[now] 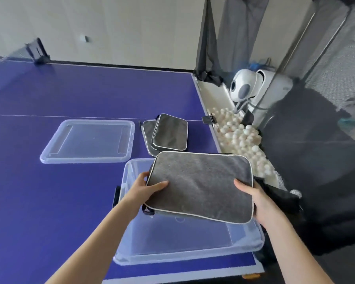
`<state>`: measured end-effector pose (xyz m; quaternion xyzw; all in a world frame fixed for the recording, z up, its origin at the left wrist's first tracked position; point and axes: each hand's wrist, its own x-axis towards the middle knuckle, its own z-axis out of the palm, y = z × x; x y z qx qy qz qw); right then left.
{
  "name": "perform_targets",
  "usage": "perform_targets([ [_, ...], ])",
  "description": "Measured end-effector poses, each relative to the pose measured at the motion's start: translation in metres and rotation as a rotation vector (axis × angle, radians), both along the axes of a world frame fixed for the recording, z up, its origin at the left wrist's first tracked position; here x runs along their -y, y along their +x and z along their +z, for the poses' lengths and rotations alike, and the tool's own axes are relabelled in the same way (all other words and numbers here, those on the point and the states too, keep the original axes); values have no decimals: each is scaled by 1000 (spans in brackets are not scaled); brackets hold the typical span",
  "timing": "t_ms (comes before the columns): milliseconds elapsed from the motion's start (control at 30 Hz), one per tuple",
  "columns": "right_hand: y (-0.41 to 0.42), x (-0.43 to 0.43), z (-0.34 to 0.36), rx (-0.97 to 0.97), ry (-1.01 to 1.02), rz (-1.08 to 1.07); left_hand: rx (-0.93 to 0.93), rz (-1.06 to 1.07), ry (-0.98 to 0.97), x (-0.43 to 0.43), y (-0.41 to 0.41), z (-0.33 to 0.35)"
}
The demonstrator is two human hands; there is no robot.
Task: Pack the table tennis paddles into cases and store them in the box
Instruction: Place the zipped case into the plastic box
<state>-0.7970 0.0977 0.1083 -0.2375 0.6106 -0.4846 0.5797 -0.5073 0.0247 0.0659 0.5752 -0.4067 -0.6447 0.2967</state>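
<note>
A grey paddle case (201, 185) with white piping hangs flat over the open clear plastic box (172, 257) near the table's front right corner. My left hand (146, 187) grips the case's left edge, thumb on top. My right hand (252, 193) grips its right edge. Two more grey cases (168, 134) lie stacked on the table just beyond the box. Whatever is inside the cases is hidden. No bare paddle is in view.
The box's clear lid (88, 140) lies on the blue table (49, 191) to the left. Off the right edge, a trough holds several white balls (242, 136) under a white ball machine (246, 87). Dark netting stands at the right.
</note>
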Motion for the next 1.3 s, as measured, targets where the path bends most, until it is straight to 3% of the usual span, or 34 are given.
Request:
perform_targets([
  [333, -8, 42, -90, -149, 81, 251, 83, 253, 84, -37, 4, -53],
  [500, -2, 48, -133, -225, 137, 201, 144, 241, 133, -30, 3, -73],
  [767, 8, 50, -179, -383, 334, 227, 531, 0, 242, -14, 5, -116],
  [1033, 4, 48, -194, -581, 437, 301, 747, -182, 205, -8, 0, -129],
  [1300, 9, 49, -186, -791, 450, 396, 811, -246, 215, -5, -1, -133],
])
